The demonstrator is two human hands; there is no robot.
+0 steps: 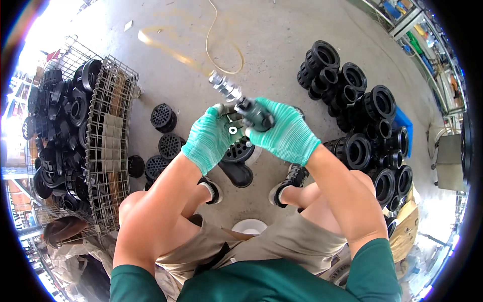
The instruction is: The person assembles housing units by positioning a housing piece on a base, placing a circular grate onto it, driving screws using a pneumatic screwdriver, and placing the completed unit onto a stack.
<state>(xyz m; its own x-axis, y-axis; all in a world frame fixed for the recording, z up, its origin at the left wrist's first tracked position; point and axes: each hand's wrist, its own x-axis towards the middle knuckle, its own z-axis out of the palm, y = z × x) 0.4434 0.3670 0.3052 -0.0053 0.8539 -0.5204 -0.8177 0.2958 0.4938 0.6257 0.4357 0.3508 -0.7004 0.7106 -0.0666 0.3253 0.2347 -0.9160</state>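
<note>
In the middle, a dark power tool (259, 117) sits in the right hand's (285, 127) curled fingers while the left hand (210, 135), half open, cradles a small pale washer (233, 130), apparently a parts-handling step calling for a careful pinch next, above a black pipe fitting (238, 174).

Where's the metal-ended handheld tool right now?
In the head view, the handheld tool is in the right hand, above the white washer at the left hand.
</note>
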